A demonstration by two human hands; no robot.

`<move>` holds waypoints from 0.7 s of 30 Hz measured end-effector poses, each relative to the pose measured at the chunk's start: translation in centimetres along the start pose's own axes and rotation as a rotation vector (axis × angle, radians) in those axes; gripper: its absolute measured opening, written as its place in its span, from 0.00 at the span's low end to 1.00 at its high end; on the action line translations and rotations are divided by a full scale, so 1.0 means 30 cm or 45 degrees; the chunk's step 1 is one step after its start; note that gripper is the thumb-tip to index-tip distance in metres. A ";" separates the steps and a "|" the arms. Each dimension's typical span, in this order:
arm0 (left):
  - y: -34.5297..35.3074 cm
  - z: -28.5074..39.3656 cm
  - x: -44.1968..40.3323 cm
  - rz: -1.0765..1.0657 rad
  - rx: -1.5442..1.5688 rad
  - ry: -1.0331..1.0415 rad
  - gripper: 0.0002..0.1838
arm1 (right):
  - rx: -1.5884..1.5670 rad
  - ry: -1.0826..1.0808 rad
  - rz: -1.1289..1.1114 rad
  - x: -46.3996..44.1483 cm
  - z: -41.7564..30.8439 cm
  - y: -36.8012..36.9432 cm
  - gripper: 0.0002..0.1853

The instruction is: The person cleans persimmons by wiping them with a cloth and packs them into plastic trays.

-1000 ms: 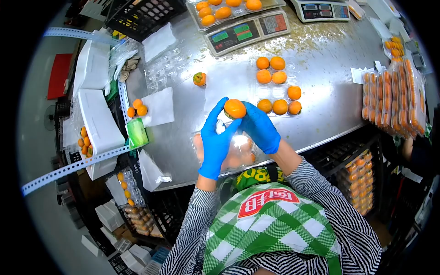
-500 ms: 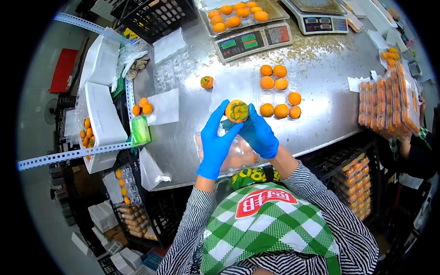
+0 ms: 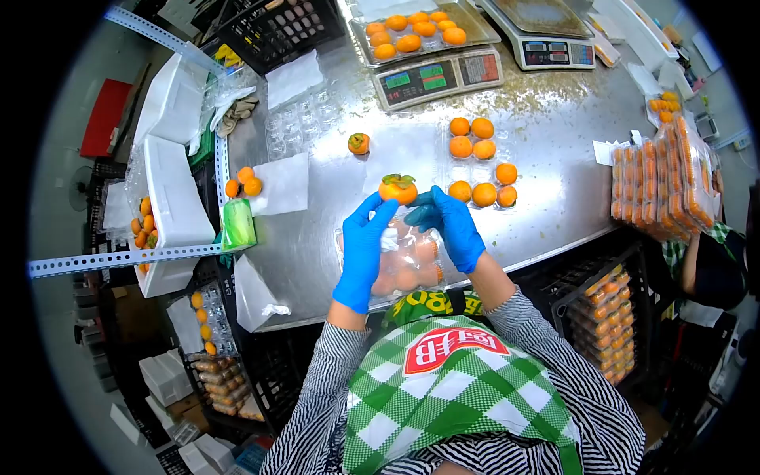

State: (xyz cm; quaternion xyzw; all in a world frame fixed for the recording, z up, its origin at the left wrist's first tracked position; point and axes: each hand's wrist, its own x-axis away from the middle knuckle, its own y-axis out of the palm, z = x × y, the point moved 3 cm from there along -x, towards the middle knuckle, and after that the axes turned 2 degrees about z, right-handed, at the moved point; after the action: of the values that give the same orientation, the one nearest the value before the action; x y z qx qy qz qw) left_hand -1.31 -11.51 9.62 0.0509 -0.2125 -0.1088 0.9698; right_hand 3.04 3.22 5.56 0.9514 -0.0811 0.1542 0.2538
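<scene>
An orange persimmon point(image 3: 397, 192) with a green calyx is held by my left hand point(image 3: 362, 249), blue-gloved, its thumb and fingers closed around the fruit's lower left side. My right hand point(image 3: 455, 229) is just right of the fruit, fingers apart and partly curled, their tips dark teal. Below the hands lies a clear plastic pack point(image 3: 408, 261) of fruit, partly covered by my left hand. Another persimmon point(image 3: 359, 143) with its calyx on sits ahead on the metal table point(image 3: 317, 237). To the right, a clear tray point(image 3: 473, 170) holds several persimmons in its cups.
Scales point(image 3: 439, 79) at the back carry a tray of persimmons, with a second scale point(image 3: 546, 51) beside them. Stacked filled packs point(image 3: 661, 182) stand right, near another person's arm point(image 3: 693, 261). White foam boxes point(image 3: 178, 194) and a slotted metal rail point(image 3: 127, 260) line the left.
The persimmon has tilted so its calyx faces up rather than toward me, and sits slightly left. My right hand has come away from it a little, its fingers opening.
</scene>
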 end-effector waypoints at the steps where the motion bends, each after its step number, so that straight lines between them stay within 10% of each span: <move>1: -0.006 0.004 0.002 -0.025 0.054 -0.006 0.20 | 0.037 -0.053 0.050 0.004 -0.002 -0.005 0.23; 5: -0.044 -0.012 -0.006 -0.101 0.159 -0.030 0.18 | 0.135 -0.423 0.054 0.011 -0.034 0.047 0.25; 12: -0.116 -0.036 -0.003 -0.013 0.024 -0.196 0.18 | 0.043 -0.286 -0.128 0.013 -0.050 0.152 0.30; 21: -0.273 0.036 0.040 0.159 -0.268 0.444 0.17 | -0.076 -0.066 -0.026 -0.032 0.074 0.225 0.24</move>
State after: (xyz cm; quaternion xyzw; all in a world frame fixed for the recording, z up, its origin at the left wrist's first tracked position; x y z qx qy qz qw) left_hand -2.25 -19.82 9.90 -0.0460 -0.0315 -0.0596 0.9967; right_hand 1.13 -3.62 6.51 0.9479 -0.0824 0.1244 0.2813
